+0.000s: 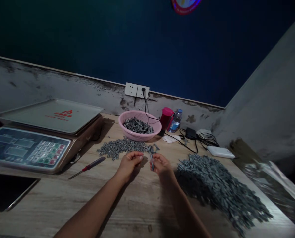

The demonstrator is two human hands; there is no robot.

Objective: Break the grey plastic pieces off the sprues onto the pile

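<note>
My left hand (130, 163) is curled shut over the wooden table (117, 205), and I see nothing in its fingers. My right hand (161, 164) pinches a small grey plastic part (151, 162) that hangs just left of the fingers. The fingertips of my two hands are close together but apart. Just beyond them lies a flat spread of small grey parts (120, 148). A much larger heap of similar grey parts (219, 188) sits to the right of my right hand. A red-handled screwdriver (89, 167) lies left of my left hand.
An electronic weighing scale (38, 148) stands at the left. Behind my hands, a pink basket (147, 136) holds grey parts. Beyond it are a pink flask (166, 119), a water bottle (176, 121), a black power adapter (190, 133) with cables, and a white flat device (220, 152). Walls bound the far and right sides.
</note>
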